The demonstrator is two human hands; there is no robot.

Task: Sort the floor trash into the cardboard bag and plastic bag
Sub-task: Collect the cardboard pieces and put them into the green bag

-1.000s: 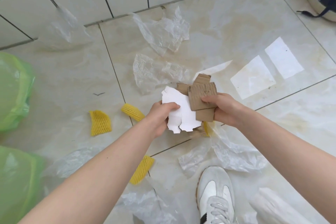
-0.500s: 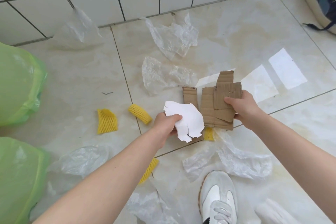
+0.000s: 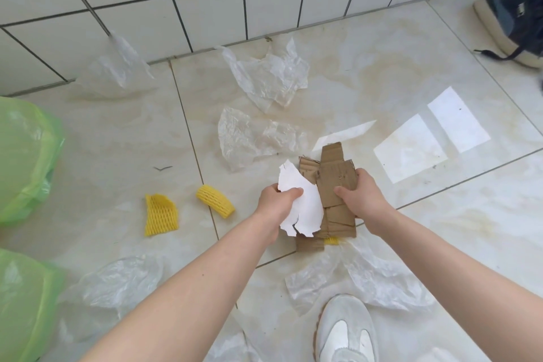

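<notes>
Glossy beige tile floor (image 3: 367,73). Around the white shoe (image 3: 346,332): clear plastic (image 3: 379,276) just beyond, more plastic (image 3: 117,282) left, two yellow nets (image 3: 160,214) farther left, green bags (image 3: 23,156) far left, dark shoe (image 3: 517,12) far beyond.

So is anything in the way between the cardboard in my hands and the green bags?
Nothing visible blocks it. The cardboard is held up off the floor, and the green bags sit at the far left. Only flat yellow nets and clear plastic lie between.
</notes>
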